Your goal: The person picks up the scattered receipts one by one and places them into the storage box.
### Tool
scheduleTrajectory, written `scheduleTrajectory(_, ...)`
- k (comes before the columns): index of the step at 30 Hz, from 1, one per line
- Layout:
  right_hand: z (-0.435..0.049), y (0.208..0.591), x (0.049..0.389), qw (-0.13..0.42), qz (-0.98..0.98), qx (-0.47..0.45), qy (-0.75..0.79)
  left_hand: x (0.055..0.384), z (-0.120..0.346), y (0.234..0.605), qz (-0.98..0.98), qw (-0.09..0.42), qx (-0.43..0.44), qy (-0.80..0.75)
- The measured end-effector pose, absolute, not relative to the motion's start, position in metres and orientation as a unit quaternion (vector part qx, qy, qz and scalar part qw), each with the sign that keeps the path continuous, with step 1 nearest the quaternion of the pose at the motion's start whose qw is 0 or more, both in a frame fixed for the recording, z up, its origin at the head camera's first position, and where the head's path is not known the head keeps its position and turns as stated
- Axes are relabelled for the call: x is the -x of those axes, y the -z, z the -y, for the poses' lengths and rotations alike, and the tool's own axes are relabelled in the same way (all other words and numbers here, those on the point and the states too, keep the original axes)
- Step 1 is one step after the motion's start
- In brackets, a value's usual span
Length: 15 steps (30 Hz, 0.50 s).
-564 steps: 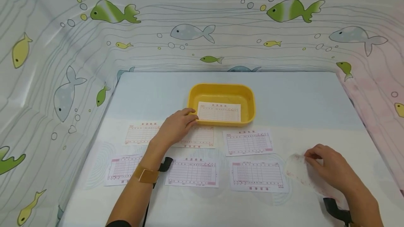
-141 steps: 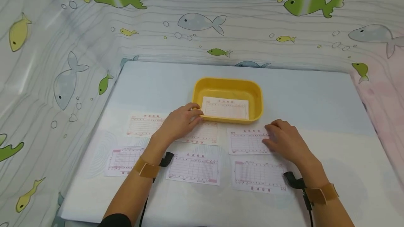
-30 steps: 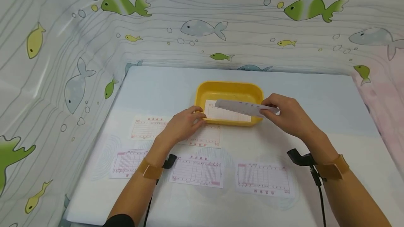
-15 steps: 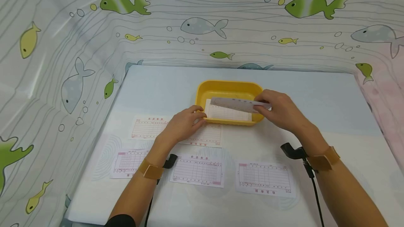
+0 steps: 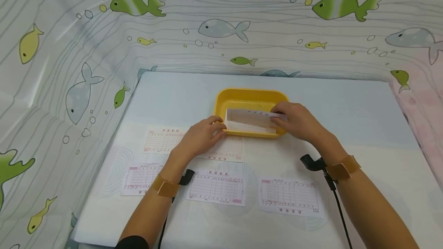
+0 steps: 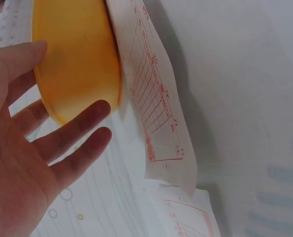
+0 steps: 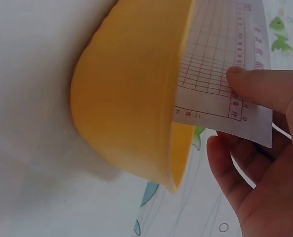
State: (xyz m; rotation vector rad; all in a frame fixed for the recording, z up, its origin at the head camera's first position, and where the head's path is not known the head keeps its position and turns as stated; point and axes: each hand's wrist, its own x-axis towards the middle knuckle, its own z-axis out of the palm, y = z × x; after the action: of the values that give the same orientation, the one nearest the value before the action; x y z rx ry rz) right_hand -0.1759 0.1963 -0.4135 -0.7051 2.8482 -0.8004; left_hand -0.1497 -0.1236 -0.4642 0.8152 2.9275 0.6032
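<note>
A yellow plastic tray (image 5: 252,94) stands at the back middle of the table. At its near left corner, my left hand (image 5: 199,137) holds the rim, its thumb and fingers set about the edge; the ring and little fingers reach along the outside in the left wrist view. My right hand (image 5: 299,122) pinches a receipt slip (image 5: 247,117) between thumb and fingers. That slip is tilted, partly inside the tray, over another slip (image 5: 238,126) lying there. The right wrist view shows the pinched slip's printed grid (image 7: 208,74) beside the thumb.
Two red-printed slips (image 5: 162,140) lie by the left forearm, partly hidden. Nearer lie three purple-printed slips: one at left (image 5: 142,176), one in the middle (image 5: 216,187), one at right (image 5: 291,197). Behind the table hangs a fish-print sheet (image 5: 180,53).
From the table right of centre, the right hand has picked up a slip and brought it over and down into the tray, moving left. The left hand stays at the tray's corner.
</note>
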Motion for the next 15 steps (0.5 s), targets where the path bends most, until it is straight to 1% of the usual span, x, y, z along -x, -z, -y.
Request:
scheduleTrajectory(7,-0.192,0.42,0.181,0.057,-0.938,0.23,0.255,0.148,0.126,0.463,-0.946,0.026,-0.259,-0.193)
scheduleTrajectory(15,-0.195,0.429,0.187,0.087,-0.936,0.227,0.256,0.15,0.125,0.464,-0.946,0.025,-0.262,-0.188)
